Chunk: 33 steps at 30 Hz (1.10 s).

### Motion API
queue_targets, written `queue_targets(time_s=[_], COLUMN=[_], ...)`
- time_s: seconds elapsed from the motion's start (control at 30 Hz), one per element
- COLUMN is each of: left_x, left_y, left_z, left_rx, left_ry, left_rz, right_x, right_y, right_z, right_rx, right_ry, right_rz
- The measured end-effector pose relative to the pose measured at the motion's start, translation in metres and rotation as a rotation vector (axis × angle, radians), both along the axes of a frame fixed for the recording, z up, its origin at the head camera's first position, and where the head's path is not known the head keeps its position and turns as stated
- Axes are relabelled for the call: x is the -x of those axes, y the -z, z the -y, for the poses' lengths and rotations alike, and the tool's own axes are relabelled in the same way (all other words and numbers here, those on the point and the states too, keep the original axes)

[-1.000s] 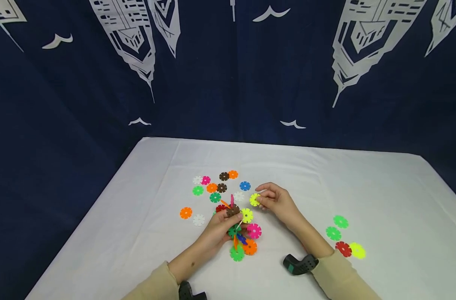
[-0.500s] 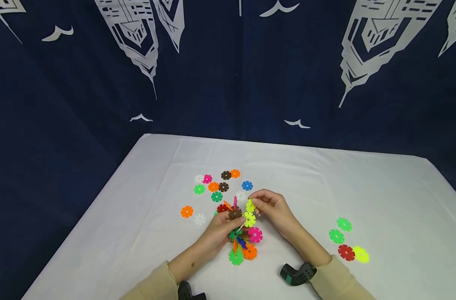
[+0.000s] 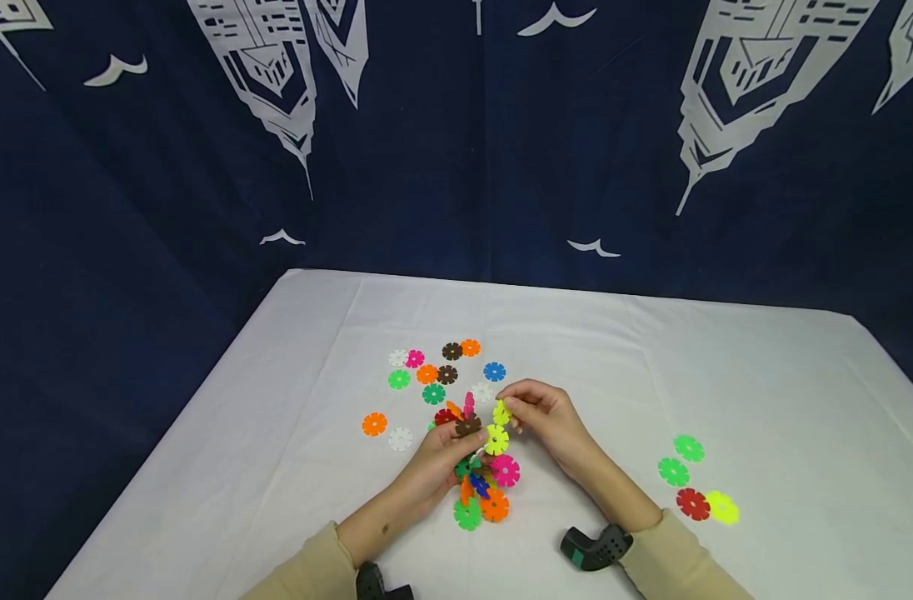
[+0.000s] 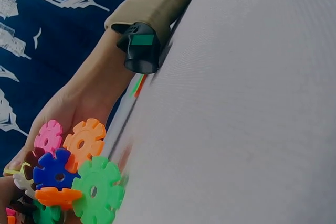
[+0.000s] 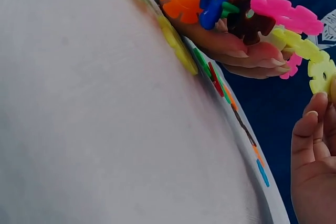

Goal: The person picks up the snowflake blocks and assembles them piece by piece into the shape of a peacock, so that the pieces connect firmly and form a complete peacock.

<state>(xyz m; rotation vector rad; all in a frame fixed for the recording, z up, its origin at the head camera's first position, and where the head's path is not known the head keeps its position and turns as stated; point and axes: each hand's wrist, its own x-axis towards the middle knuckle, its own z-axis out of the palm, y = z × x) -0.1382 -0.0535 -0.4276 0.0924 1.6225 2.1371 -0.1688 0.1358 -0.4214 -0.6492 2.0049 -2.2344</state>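
My left hand [image 3: 430, 460] grips a cluster of notched plastic discs joined slot to slot. In the left wrist view, a blue disc [image 4: 55, 170] and a light green disc [image 4: 98, 190] show at its lower end. A pink disc [image 5: 289, 15] sticks out of the cluster in the right wrist view. My right hand [image 3: 548, 414] pinches a yellow notched disc [image 3: 501, 412] between thumb and fingers. Its edge meets another yellow disc [image 3: 496, 440] on the cluster, and the two stand at an angle in the right wrist view. My left fingers hide part of the cluster.
Loose notched discs lie on the white tablecloth [image 3: 314, 517] beyond the cluster, among them a blue one [image 3: 495, 372] and an orange one [image 3: 375, 424]. Off to the right lie two green discs, a red disc [image 3: 693, 504] and a yellow one. A patterned dark blue curtain [image 3: 426, 167] hangs behind.
My right hand has moved left and slightly down, bringing its yellow disc against the cluster's yellow disc. The cluster's lower end has since swung slightly left.
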Motion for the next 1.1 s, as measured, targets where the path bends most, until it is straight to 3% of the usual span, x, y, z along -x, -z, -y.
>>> queue_targets(time_s=[0.27, 0.4, 0.63, 1.1], left_x=[0.001, 0.002, 0.003, 0.003], left_y=[0.001, 0.002, 0.001, -0.001], left_z=[0.002, 0.002, 0.003, 0.003], left_rx=[-0.011, -0.062, -0.117, -0.126], left_ry=[-0.007, -0.039, -0.081, -0.092], left_rz=[-0.002, 0.039, 0.089, 0.098], right_x=[-0.002, -0.005, -0.006, -0.011], right_y=[-0.002, -0.003, -0.001, -0.003], right_z=[0.001, -0.001, 0.0, 0.007], right_rx=[-0.11, -0.184, -0.168, -0.228], right_ry=[-0.059, -0.115, -0.171, -0.091], right_rz=[-0.017, -0.054, -0.127, -0.261])
